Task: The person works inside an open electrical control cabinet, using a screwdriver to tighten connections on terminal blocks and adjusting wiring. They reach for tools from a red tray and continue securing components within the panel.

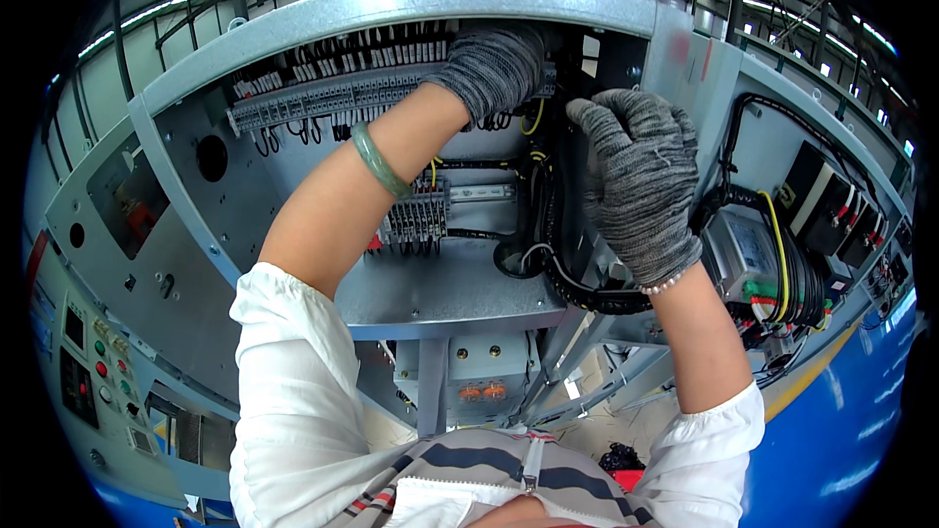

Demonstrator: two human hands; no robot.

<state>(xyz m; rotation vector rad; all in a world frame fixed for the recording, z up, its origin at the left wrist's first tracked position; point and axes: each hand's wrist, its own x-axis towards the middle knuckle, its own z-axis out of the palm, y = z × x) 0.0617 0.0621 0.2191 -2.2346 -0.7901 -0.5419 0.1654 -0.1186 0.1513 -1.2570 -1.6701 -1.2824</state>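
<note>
Both my hands wear grey knitted gloves and reach into a grey metal electrical cabinet (391,2). My left hand (494,70) is at the right end of the upper terminal strip (328,103), under the top frame; its fingers are hidden in shadow. Near the right inner wall is my right hand (644,171), its fingers curled in a closed grip. Whatever it grips, if anything, does not show. Between the hands, a black wrapped wire bundle (533,205) runs down, with a yellow wire (533,117) near its top. White-tagged wires stand along the upper strip.
Below sits a shorter terminal block (419,220) beside a bare metal rail (481,193). The right-hand panel carries a grey device (745,246) and coiled black wires (802,284). Buttons line a panel (103,372) on the left. A metal shelf edge (460,318) crosses beneath the hands.
</note>
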